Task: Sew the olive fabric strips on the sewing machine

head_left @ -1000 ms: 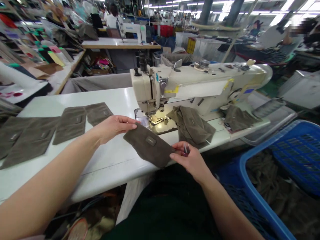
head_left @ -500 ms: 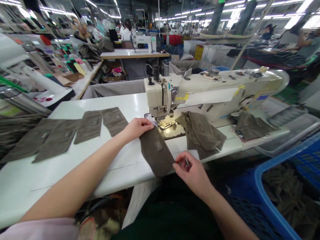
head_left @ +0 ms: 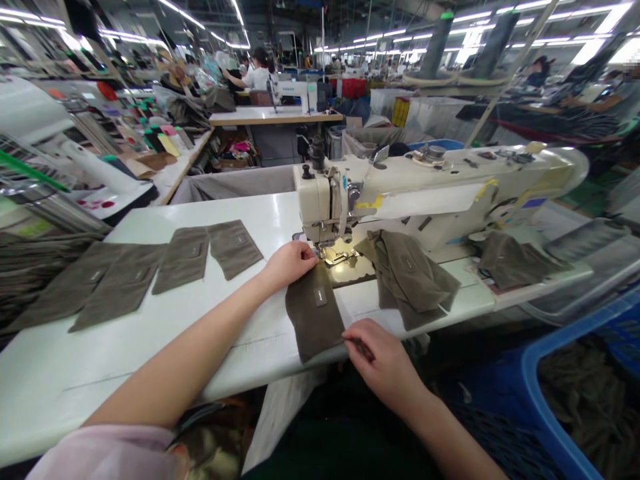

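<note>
An olive-brown fabric piece (head_left: pixel 313 328) with a small label (head_left: pixel 320 297) lies at the front of the sewing machine (head_left: pixel 320 207), its far edge close to the presser foot. My left hand (head_left: pixel 295 262) pinches the piece's far left corner, just left of the needle area. Low on the right, the thumb and fingertips of my right hand (head_left: pixel 377 350) close on its near right edge. Something dark shows inside the curl of that hand, too shaded to name. A crumpled heap of the same fabric (head_left: pixel 413 273) rests right of the needle.
Several labelled fabric pieces (head_left: pixel 183 257) are spread across the white table (head_left: pixel 190 353) to the left, by a dark stack (head_left: pixel 45 280). A blue basket (head_left: pixel 533 360) holding fabric stands at lower right. More fabric (head_left: pixel 515 257) sits under the machine's right end. Other people work farther back.
The fabric piece has turned so that it lies straighter towards the needle, its near end swinging left. Both hands keep their pinch on it. The view has shifted slightly.
</note>
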A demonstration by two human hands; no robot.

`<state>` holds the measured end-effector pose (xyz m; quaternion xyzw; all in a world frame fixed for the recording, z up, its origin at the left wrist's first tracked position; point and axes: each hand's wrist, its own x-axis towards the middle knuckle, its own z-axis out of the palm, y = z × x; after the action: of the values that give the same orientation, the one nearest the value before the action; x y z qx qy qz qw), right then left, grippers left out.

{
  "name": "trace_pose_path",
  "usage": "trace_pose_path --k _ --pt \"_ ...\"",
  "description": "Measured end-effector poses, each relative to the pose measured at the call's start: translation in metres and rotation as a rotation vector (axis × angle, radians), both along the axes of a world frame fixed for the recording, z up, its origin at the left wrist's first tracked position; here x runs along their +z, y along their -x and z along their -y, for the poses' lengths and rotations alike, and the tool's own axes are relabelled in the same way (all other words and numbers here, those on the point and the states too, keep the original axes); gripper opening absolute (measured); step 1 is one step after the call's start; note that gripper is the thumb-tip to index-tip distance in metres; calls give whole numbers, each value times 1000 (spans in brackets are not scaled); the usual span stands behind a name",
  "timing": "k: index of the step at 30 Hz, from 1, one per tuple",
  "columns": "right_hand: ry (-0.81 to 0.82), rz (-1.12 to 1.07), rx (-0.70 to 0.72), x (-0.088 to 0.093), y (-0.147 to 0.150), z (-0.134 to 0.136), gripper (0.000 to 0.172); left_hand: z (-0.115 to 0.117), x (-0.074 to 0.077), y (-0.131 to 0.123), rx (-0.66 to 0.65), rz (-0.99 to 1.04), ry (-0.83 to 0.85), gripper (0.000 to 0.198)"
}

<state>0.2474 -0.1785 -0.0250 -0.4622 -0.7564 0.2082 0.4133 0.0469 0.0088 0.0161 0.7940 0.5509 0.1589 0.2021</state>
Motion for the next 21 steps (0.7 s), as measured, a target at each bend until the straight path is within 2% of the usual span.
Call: trace_pose_path --k 6,21 --pt "-96 187 11 0 1 -4 21 -4 3 -4 68 -28 29 19" --pt "-44 208 11 4 3 -4 22 -4 3 -4 98 -42 34 19"
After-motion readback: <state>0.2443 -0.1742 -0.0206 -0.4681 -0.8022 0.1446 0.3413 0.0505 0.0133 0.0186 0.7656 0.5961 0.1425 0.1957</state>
